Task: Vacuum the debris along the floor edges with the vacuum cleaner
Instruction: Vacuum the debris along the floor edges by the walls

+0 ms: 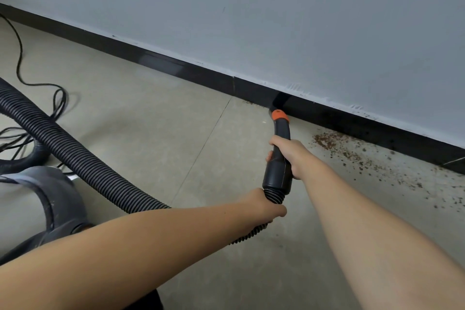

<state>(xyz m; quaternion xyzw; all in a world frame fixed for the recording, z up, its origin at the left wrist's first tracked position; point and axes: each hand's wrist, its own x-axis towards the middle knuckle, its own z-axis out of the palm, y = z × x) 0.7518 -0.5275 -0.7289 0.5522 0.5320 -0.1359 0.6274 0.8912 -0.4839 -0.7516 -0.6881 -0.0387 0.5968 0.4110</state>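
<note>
Down at the foot of the wall, the nozzle [277, 102] of the vacuum cleaner sits tight against the black skirting board [176, 68], its tip dark and hard to make out against the board. Behind it comes an orange collar [279, 115] and then the rigid black handle tube [278, 158], which my right hand [286, 156] grips with fingers curled round its middle. My left hand [266, 205] is wrapped round the ribbed hose [75, 156] just where it joins the tube.

I judge the tube stiff and light enough to steer from that middle grip, while the hose is springy and drags, so holding it near the joint takes its pull off the nozzle.

Most of the debris [352, 153], brown crumbs, lies to the right of the nozzle along the board and out over the beige floor [151, 113]; a few specks sit just left of it. That patch looks untouched, so the job seems barely underway.

To my left the grey vacuum body [50, 199] rests on the floor, with its black cord [22, 58] looping beyond.
</note>
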